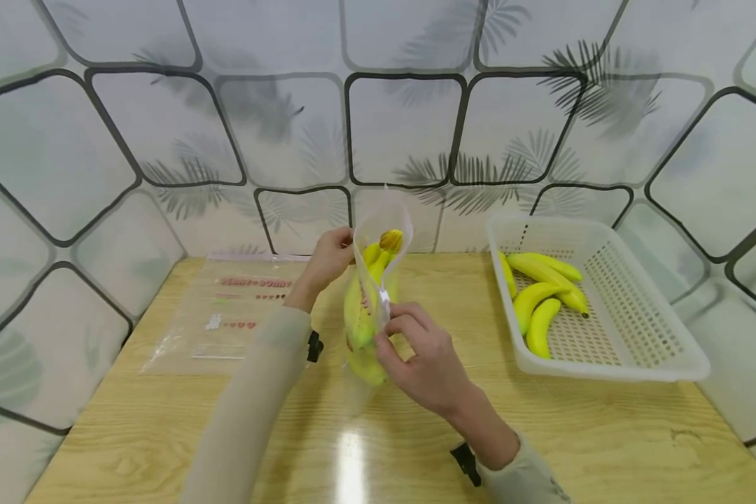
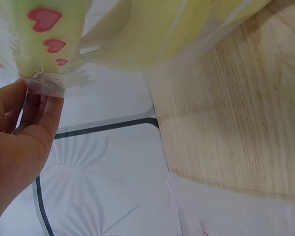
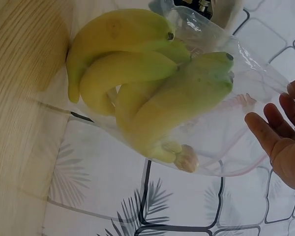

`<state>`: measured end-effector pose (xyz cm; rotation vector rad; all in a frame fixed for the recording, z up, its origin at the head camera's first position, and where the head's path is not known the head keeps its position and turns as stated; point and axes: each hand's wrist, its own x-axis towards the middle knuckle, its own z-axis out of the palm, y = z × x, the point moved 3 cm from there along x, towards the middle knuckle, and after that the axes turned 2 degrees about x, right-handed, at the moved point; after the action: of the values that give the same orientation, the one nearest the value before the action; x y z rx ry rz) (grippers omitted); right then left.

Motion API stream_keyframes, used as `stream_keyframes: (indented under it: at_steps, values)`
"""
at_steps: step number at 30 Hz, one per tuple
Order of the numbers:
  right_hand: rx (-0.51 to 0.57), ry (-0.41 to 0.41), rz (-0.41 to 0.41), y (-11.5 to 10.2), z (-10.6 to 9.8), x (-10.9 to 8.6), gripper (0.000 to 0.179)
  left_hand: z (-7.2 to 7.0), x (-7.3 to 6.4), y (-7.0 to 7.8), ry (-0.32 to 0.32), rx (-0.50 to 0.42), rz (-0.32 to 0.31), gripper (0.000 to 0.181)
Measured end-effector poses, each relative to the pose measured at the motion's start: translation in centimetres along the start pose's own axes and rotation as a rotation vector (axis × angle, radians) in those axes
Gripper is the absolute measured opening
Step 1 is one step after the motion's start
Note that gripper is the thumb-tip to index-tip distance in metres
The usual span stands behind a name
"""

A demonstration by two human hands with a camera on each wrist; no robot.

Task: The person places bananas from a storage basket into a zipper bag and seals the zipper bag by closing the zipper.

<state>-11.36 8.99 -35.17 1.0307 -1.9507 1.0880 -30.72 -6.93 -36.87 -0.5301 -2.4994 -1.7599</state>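
At mid-frame, bananas (image 1: 381, 262) are already inside the bag (image 1: 364, 297), edges pinched by left hand (image 1: 329, 262) and right hand (image 1: 425, 355), mouth not yet closed.

- Two hands are seen at mid-frame: one left hand (image 1: 330, 259) and one right hand (image 1: 425, 357).
- Two printed zip bags are counted: one standing bag (image 1: 374, 220) at centre and one flat bag (image 1: 183, 343) at left; whether more are stacked there cannot be told.
- One white slider (image 1: 385, 299) is shown on the standing bag.
- At least four bagged bananas (image 3: 132, 69) are made out; the exact number is hidden by overlap.
- One white plastic basket (image 1: 611, 371) is placed at right.
- Five loose bananas (image 1: 542, 329) are counted inside it.
- One wooden table (image 1: 132, 434) is seen below.
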Motion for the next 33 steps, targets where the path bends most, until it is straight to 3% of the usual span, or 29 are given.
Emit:
stream_keyframes:
  at_steps: [5, 13, 25, 33]
  values:
    - [0.01, 0.026, 0.013, 0.5, -0.4, 0.1, 0.004, 0.6, 0.9, -0.5, -0.002, -0.024, -0.031, 0.013]
    - [-0.057, 0.099, 0.035, 1.5, -1.7, 0.1, 0.005, 0.6, 0.6, -0.5, 0.061, 0.01, -0.049, 0.02]
    - [-0.111, 0.177, 0.053, 3.5, -3.6, 0.2, 0.008, -1.7, -0.7, -1.6, 0.165, -0.067, -0.09, 0.02]
    - [-0.182, 0.213, 0.15, 4.8, -5.0, 0.1, 0.006, -3.2, -1.9, -1.8, 0.204, -0.111, -0.116, 0.023]
